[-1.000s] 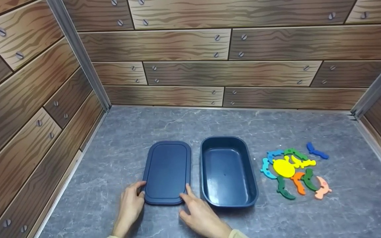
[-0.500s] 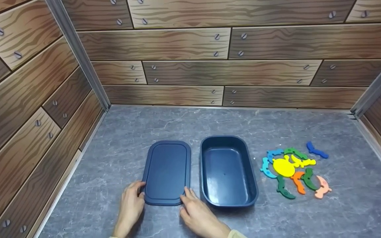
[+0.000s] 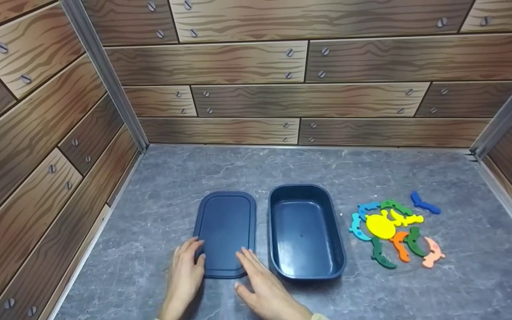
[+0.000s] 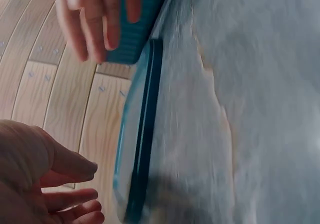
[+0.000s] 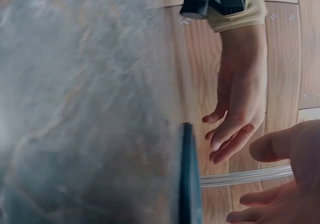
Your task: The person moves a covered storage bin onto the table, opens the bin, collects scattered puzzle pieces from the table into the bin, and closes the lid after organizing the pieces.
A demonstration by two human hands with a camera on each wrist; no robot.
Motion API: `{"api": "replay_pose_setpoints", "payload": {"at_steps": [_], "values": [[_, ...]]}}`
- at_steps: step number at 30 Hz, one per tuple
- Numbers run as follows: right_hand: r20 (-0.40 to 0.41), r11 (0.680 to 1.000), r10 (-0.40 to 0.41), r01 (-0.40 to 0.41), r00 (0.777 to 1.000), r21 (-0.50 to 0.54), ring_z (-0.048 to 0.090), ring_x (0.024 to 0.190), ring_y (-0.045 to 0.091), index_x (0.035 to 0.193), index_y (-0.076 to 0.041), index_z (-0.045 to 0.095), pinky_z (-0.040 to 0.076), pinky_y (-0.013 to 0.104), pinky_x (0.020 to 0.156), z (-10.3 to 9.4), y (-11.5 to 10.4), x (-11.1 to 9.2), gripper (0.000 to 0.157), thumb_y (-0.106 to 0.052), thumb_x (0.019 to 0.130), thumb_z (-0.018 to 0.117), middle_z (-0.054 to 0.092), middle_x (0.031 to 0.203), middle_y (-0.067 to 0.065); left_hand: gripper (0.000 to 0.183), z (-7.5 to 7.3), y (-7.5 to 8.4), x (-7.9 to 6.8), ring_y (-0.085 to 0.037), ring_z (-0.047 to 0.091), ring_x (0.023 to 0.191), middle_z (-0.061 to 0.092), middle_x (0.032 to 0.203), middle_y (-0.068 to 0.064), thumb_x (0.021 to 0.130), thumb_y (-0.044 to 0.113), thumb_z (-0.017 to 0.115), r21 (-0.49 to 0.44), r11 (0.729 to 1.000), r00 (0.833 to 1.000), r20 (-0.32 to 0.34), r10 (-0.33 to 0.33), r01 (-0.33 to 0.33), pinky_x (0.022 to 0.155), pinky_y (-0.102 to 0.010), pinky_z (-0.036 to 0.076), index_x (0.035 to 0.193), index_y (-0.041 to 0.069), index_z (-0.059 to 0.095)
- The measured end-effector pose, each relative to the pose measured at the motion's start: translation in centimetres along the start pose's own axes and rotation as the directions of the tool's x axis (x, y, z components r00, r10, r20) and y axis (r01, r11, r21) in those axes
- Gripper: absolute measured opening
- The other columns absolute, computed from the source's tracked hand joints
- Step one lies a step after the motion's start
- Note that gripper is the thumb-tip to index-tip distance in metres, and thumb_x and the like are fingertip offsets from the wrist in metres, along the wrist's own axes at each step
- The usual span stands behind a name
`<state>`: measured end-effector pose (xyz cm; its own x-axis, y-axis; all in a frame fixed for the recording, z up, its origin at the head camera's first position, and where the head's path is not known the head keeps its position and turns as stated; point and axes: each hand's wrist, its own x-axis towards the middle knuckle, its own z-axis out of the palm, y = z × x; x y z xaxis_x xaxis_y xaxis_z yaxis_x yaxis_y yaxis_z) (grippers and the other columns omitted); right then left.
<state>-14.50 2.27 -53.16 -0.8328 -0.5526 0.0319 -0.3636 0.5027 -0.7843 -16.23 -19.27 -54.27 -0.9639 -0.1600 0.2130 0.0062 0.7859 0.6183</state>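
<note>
A dark blue rectangular lid lies flat on the grey tabletop, beside a matching open box with a bare inside. My left hand hovers over the lid's near left corner, fingers loosely bent and holding nothing. Over the near right corner is my right hand, its fingers extended and thumb apart. Both wrist views show air between the hands and the lid: the left wrist view has the lid's edge below them, and the right wrist view shows the left hand with relaxed fingers.
Right of the box lie several colourful flat toy pieces: a yellow oval body piece, an orange one, a pink one and a dark blue one farther back. Wood-patterned walls enclose the tabletop.
Both hands have come off the lid's edges and moved up over its near corners, with fingers loosened. The lid, box and toy pieces stay in place.
</note>
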Motion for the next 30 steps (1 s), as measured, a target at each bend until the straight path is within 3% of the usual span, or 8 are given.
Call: {"api": "replay_pose_setpoints", "payload": {"at_steps": [4,8,13,18,26,30], "values": [[-0.074,0.996,-0.093,0.093,0.993,-0.003,0.030,0.143,0.030,0.151,-0.006,0.039,0.029,0.053,0.111,-0.6,-0.6,-0.5,0.057,-0.027,0.100,0.055,0.035,0.156,0.013,0.028,0.8,0.9,-0.3,-0.038,0.057,0.114,0.063,0.123,-0.020,0.084,-0.002,0.069,0.007,0.997,0.997,-0.042,0.071,-0.070,0.094,-0.053,0.046,0.112,-0.002,0.071],[-0.164,0.986,-0.164,0.161,0.973,-0.035,0.036,0.140,0.028,0.148,-0.007,0.043,0.034,0.050,0.109,-1.0,-1.0,-1.1,0.052,-0.024,0.101,0.053,0.041,0.152,0.010,0.027,1.8,2.0,-0.7,-0.034,0.059,0.108,0.065,0.118,-0.017,0.082,-0.003,0.071,0.007,0.986,0.983,-0.081,0.165,-0.165,0.091,-0.050,0.048,0.109,-0.002,0.072],[-0.283,0.966,-0.256,0.236,0.924,-0.104,0.042,0.136,0.030,0.145,-0.007,0.048,0.037,0.050,0.106,-1.6,-1.1,-1.5,0.049,-0.014,0.098,0.058,0.046,0.148,0.008,0.025,2.9,3.4,-0.9,-0.028,0.058,0.103,0.066,0.118,-0.014,0.083,-0.001,0.071,0.010,0.972,0.967,-0.097,0.235,-0.235,0.084,-0.045,0.051,0.108,0.000,0.072],[-0.361,0.953,-0.298,0.257,0.884,-0.160,0.040,0.137,0.027,0.144,-0.010,0.050,0.035,0.050,0.108,-2.5,-0.6,-1.8,0.050,-0.010,0.095,0.061,0.047,0.149,0.003,0.029,3.6,4.7,-0.5,-0.026,0.057,0.105,0.064,0.122,-0.013,0.087,0.006,0.070,0.020,0.967,0.961,-0.099,0.256,-0.256,0.083,-0.042,0.051,0.116,0.002,0.070],[-0.416,0.945,-0.322,0.259,0.850,-0.201,0.039,0.138,0.026,0.143,-0.009,0.051,0.033,0.052,0.108,-4.0,0.8,-2.4,0.050,-0.009,0.094,0.062,0.046,0.149,0.001,0.037,4.1,6.8,0.1,-0.023,0.056,0.107,0.061,0.128,-0.010,0.091,0.013,0.067,0.025,0.958,0.953,-0.098,0.286,-0.285,0.083,-0.040,0.051,0.127,0.005,0.065],[-0.433,0.947,-0.314,0.245,0.845,-0.209,0.041,0.137,0.029,0.142,-0.007,0.053,0.033,0.052,0.108,-4.8,1.3,-2.7,0.048,-0.009,0.094,0.062,0.047,0.148,0.004,0.039,4.6,7.9,0.1,-0.026,0.056,0.111,0.059,0.130,-0.012,0.091,0.017,0.067,0.025,0.948,0.943,-0.090,0.319,-0.318,0.088,-0.043,0.050,0.128,0.004,0.064]]}}
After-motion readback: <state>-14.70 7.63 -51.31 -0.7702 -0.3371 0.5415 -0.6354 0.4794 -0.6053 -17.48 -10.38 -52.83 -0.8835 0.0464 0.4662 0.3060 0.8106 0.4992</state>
